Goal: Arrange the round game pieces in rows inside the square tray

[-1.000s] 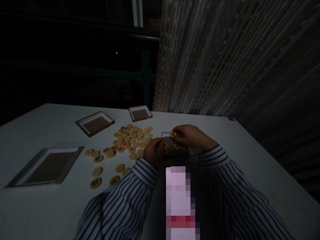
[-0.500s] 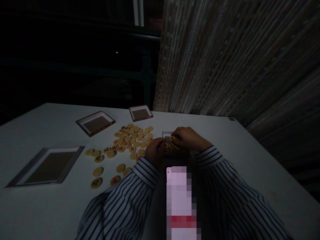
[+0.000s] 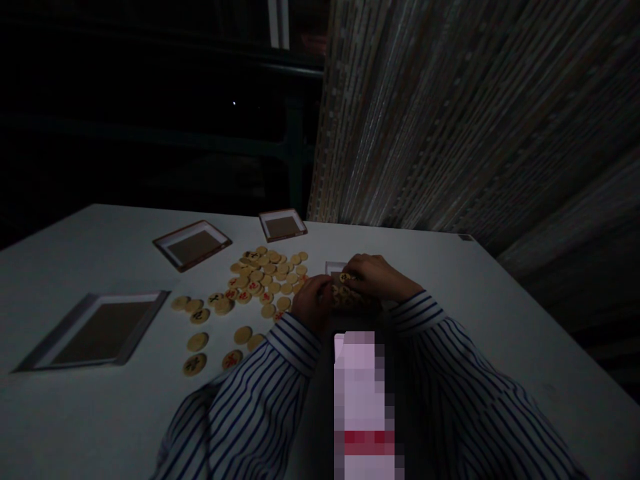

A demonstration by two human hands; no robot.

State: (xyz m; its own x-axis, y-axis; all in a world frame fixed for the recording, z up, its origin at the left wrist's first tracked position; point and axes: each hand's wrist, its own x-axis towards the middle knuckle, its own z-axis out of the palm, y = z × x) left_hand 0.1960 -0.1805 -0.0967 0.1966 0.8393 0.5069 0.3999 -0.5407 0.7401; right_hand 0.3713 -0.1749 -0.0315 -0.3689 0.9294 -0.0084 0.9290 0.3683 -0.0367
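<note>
A small open box [image 3: 335,266] lies between my hands, holding several round wooden Chinese chess pieces [image 3: 345,298]. My right hand [image 3: 379,277] reaches over its right side, thumb and fingers pinching one chess piece [image 3: 345,277] above the others. On the box's left side, my left hand [image 3: 313,300] is closed with its fingers curled inward; what it grips is hidden in shadow. Left of that hand a loose heap of chess pieces [image 3: 267,269] spreads over the white table [image 3: 420,400], some marked in red or black characters, others blank side up.
Three open shallow boxes stand on the table: one near left [image 3: 103,330], one far left [image 3: 193,245], one at the back [image 3: 283,225]. A lit phone screen [image 3: 357,393], partly pixelated, lies between my forearms. A strand curtain [image 3: 400,120] hangs behind the table. The room is dark.
The hands stay almost where they were over the small box. The view has shifted very slightly. The loose pieces on the table lie as before.
</note>
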